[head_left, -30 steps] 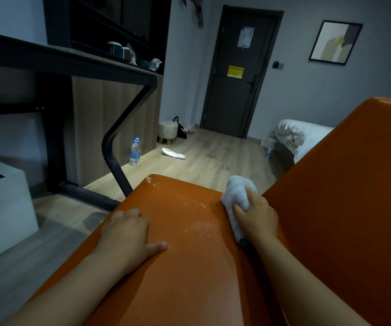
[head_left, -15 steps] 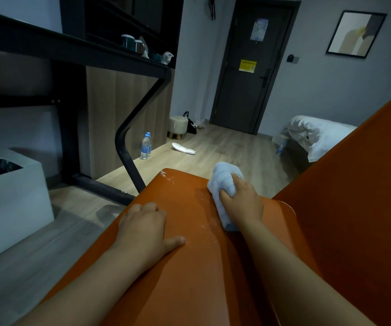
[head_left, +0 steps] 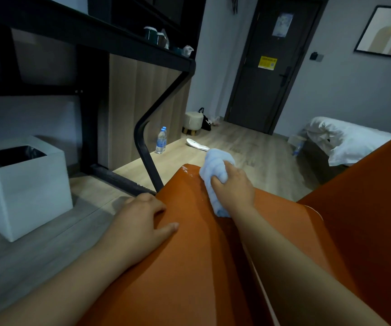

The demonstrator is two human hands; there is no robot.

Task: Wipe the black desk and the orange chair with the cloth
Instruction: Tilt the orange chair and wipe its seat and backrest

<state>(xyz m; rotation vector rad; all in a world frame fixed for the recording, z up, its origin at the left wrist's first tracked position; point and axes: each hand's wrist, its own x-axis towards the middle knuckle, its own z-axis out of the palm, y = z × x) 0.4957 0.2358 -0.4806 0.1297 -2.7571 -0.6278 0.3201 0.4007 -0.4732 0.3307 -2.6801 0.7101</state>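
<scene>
Orange chair [head_left: 189, 267]: smooth seat, white residue at far corner. Right hand [head_left: 233, 187] grip clenches pale-blue cloth [head_left: 214, 170]; left hand [head_left: 140, 222] spread flat. Door notice [head_left: 267, 63]: yellow, unreadable.

Bunched pale-blue cloth [head_left: 214, 175] lies on the orange chair [head_left: 189, 255] seat's far edge, beside the black desk [head_left: 72, 31].

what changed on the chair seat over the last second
The right hand, gripping the cloth throughout, pushed it forward across the orange chair seat to its far edge. The white dust in mid-seat is gone; only a trace remains at the far corner. The left hand kept resting on the seat's left edge.
</scene>
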